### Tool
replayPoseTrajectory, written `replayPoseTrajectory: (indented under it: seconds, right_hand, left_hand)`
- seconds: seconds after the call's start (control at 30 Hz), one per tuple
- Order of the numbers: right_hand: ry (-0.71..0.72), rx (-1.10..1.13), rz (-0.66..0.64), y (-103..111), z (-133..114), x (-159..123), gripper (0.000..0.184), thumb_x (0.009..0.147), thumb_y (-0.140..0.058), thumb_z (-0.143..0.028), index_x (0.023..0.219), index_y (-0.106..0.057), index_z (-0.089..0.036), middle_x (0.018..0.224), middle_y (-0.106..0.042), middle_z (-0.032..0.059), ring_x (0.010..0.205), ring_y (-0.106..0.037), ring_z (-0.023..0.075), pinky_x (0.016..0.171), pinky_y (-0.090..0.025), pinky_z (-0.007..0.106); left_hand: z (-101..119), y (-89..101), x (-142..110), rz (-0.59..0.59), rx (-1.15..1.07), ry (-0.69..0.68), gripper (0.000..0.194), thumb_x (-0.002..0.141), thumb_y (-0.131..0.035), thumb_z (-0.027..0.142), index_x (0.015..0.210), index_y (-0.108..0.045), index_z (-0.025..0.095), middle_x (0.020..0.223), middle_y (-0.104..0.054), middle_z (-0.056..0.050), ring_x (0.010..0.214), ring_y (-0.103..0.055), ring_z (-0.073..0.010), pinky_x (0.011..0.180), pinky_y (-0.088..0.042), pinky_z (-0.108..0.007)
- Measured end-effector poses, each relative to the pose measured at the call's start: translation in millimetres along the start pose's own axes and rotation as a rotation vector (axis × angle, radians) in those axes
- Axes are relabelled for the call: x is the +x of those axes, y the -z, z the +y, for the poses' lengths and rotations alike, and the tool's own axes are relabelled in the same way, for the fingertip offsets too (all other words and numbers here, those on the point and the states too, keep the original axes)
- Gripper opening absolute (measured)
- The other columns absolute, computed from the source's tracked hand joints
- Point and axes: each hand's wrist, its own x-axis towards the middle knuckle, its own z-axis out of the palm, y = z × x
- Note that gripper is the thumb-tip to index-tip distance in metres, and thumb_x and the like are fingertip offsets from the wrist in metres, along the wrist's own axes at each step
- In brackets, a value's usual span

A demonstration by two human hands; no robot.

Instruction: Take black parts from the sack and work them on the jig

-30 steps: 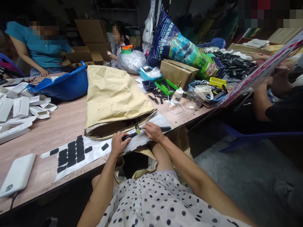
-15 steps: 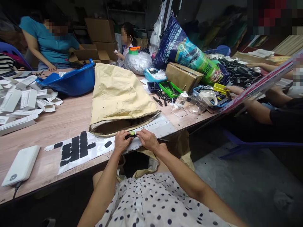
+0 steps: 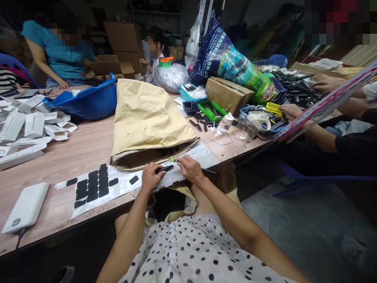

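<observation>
My left hand (image 3: 150, 175) is closed around a slim black pen-like piece (image 3: 165, 169), which points right above the table's front edge. Fingertips of my right hand (image 3: 190, 168) pinch a small tool with a round yellow-green end (image 3: 172, 159). That end is just above the black piece and apart from it. A thin dark rod (image 3: 209, 171) sticks out to the right behind my right hand; whether the hand holds it cannot be seen. Under both hands lies a pale grey board (image 3: 203, 153). Directly beyond them, the yellow paper sack (image 3: 150, 114) lies with its mouth toward me.
Left are a sheet of black stickers (image 3: 98, 182), a white power bank (image 3: 26, 208), white boxes (image 3: 35, 124) and a blue basin (image 3: 88, 100). Right are a green tray (image 3: 210, 110), a small bottle (image 3: 225, 124), a clear jug (image 3: 247, 127) and a co-worker's hand (image 3: 290, 111).
The round green end has lifted off the black piece and shifted right with my right hand. My left hand stays in place, with more of the black piece showing.
</observation>
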Motion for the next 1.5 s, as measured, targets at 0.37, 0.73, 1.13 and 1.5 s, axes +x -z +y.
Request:
replayPoseTrajectory:
  seconds: [0.37, 0.73, 1.13, 1.5]
  right_hand:
    - [0.148, -0.065, -0.124, -2, 65, 22, 0.015, 0.094, -0.058, -0.022, 0.102, -0.071, -0.025, 0.094, -0.064, 0.0055, 0.09, -0.057, 0.0203, 0.079, -0.045, 0.031]
    - [0.052, -0.055, -0.121, -9, 64, 22, 0.009, 0.089, -0.066, -0.026, 0.097, -0.071, -0.024, 0.095, -0.064, 0.0056, 0.092, -0.054, 0.0219, 0.082, -0.045, 0.034]
    - [0.027, -0.062, -0.121, -11, 63, 23, 0.011, 0.088, -0.067, -0.027, 0.098, -0.071, -0.024, 0.095, -0.064, 0.006, 0.093, -0.054, 0.0228, 0.083, -0.045, 0.035]
    - [0.029, -0.068, -0.119, -11, 61, 22, 0.011, 0.087, -0.067, -0.026, 0.098, -0.07, -0.023, 0.098, -0.064, 0.0066, 0.093, -0.054, 0.0231, 0.084, -0.045, 0.036]
  left_hand:
    - [2, 4.0, -3, -0.032, 0.028, -0.028, 0.018, 0.083, -0.066, 0.034, 0.097, -0.076, 0.028, 0.088, -0.065, -0.003, 0.087, -0.056, -0.0235, 0.083, -0.045, -0.037]
    - [3, 13.4, -11, -0.006, -0.031, -0.079, 0.019, 0.087, -0.058, 0.036, 0.094, -0.072, 0.025, 0.092, -0.069, -0.005, 0.09, -0.059, -0.0247, 0.086, -0.047, -0.04]
    - [4, -33.2, -127, -0.26, -0.165, 0.045, 0.019, 0.086, -0.051, 0.035, 0.089, -0.069, 0.029, 0.083, -0.073, -0.004, 0.076, -0.071, -0.0259, 0.068, -0.056, -0.036]
    - [38, 4.0, -17, 0.004, -0.17, 0.057, 0.03, 0.083, -0.057, 0.044, 0.097, -0.074, 0.024, 0.077, -0.071, -0.002, 0.065, -0.061, -0.0181, 0.069, -0.053, -0.032]
